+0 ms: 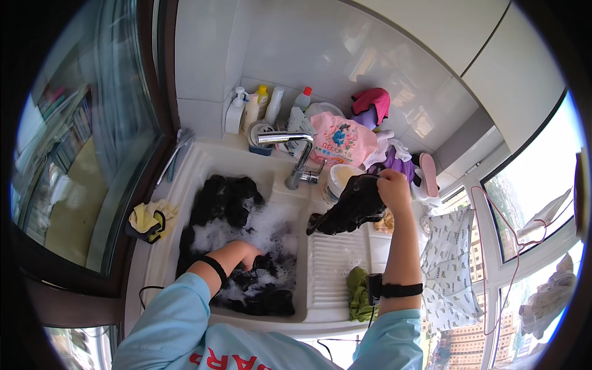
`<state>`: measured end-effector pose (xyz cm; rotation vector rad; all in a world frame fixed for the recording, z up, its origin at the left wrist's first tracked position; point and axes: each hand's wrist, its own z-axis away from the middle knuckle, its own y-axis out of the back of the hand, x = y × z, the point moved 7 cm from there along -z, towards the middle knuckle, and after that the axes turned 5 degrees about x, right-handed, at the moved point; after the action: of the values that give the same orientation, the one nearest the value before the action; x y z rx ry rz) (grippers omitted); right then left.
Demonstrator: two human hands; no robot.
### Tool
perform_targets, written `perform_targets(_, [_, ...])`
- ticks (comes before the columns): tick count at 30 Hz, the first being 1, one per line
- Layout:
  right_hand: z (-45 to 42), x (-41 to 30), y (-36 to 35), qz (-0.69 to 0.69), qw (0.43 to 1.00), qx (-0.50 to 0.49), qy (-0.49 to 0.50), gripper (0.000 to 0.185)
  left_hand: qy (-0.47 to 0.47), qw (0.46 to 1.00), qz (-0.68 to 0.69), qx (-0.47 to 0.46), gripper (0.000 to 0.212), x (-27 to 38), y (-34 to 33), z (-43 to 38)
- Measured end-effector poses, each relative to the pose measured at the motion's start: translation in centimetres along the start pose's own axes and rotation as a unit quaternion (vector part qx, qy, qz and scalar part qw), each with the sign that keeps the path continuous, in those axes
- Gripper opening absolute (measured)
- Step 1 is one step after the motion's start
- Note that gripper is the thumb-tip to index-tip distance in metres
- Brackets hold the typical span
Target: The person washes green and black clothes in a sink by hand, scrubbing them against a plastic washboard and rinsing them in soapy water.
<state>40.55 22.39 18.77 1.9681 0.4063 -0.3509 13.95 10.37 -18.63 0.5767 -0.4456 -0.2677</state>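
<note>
Black wet clothes (pixel 226 199) lie in soapy water in the basin of a white laundry sink (pixel 303 259). My left hand (pixel 245 254) reaches down into the suds at the middle of the basin, over the dark cloth; its fingertips are partly hidden, so a hold cannot be told. Up and to the right, my right hand (pixel 393 187) grips a black wet garment (pixel 356 206), which hangs over the ribbed washboard (pixel 337 263). Behind the garment stands a white tub (pixel 344 178) with pale contents. A chrome faucet (pixel 300 159) rises at the back of the basin.
Bottles (pixel 261 101), a pink printed bag (pixel 342 138) and piled clothes (pixel 397 162) line the back ledge. Yellow and dark cloth (pixel 150 219) lies on the left rim, near brushes (pixel 175 155). Green cloth (pixel 358 296) sits on the washboard's right edge. Printed fabric (pixel 451 268) hangs at right.
</note>
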Motion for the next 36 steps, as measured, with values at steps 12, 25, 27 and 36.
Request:
perform_targets(12, [15.2, 7.6, -21.4, 0.226, 0.899, -0.375, -0.034, 0.073, -0.009, 0.999, 0.016, 0.031, 0.096, -0.1, -0.5, -0.3])
perform_targets(25, [17.8, -3.3, -21.5, 0.345, 0.897, -0.246, 0.125, 0.077, 0.029, 0.972, 0.027, 0.233, 0.056, -0.8, 0.8, 0.6])
perform_targets(27, [21.2, -5.8, -24.5, 0.189, 0.880, -0.411, 0.145, 0.086, 0.054, 0.929, 0.094, 0.354, 0.045, -2.2, 2.0, 1.4])
perform_targets(36, [22.8, -2.6, -27.4, -0.193, 0.912, -0.359, -0.056, 0.111, 0.007, 0.733, 0.345, 0.586, 0.028, -0.7, 9.4, 14.5])
